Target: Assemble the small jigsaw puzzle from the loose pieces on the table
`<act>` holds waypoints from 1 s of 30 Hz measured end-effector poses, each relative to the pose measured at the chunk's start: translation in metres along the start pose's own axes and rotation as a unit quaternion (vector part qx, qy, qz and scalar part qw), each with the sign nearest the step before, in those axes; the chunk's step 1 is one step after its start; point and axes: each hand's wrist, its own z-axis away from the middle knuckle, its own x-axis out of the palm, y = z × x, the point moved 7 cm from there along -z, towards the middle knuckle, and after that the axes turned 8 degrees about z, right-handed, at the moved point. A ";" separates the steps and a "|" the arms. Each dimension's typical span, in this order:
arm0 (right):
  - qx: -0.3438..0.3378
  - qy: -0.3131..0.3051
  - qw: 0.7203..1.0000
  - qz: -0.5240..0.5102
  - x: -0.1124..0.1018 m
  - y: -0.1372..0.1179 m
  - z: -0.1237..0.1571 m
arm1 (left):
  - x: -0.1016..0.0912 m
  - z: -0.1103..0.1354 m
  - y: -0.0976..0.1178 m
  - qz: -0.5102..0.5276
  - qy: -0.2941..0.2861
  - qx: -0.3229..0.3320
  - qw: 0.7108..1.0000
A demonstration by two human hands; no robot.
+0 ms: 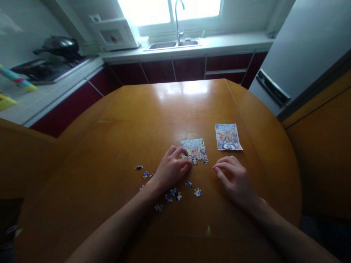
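Note:
A partly assembled jigsaw puzzle (195, 146) lies on the table, its colourful picture ending in a ragged lower edge. My left hand (174, 164) is at its lower left corner, thumb and fingers closed around a small puzzle piece that they mostly cover. To the right of the puzzle, my right hand (233, 177) hovers low with thumb and fingertips together; nothing shows between them. Loose pieces lie below the puzzle, among them a pale piece (197, 192), a dark blue piece (188, 184) and a cluster (172, 195). More pieces (145, 175) lie left of my left wrist.
A creased picture sheet (228, 137) lies right of the puzzle. The wooden table (131, 120) has rounded ends. Beyond it are a counter with a sink (161, 45), a microwave (116, 34), a stove with a pan (59, 45) and a fridge (307, 47) at the right.

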 end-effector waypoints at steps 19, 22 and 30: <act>0.001 -0.001 1.000 0.001 0.002 0.004 0.001 | -0.010 0.001 -0.002 0.009 0.024 0.004 1.000; 0.003 -0.004 1.000 0.001 0.003 0.006 0.000 | -0.005 0.002 -0.001 0.003 0.002 0.010 1.000; 0.002 0.009 1.000 0.005 0.003 0.011 0.000 | -0.034 0.001 -0.009 0.010 0.021 -0.026 0.999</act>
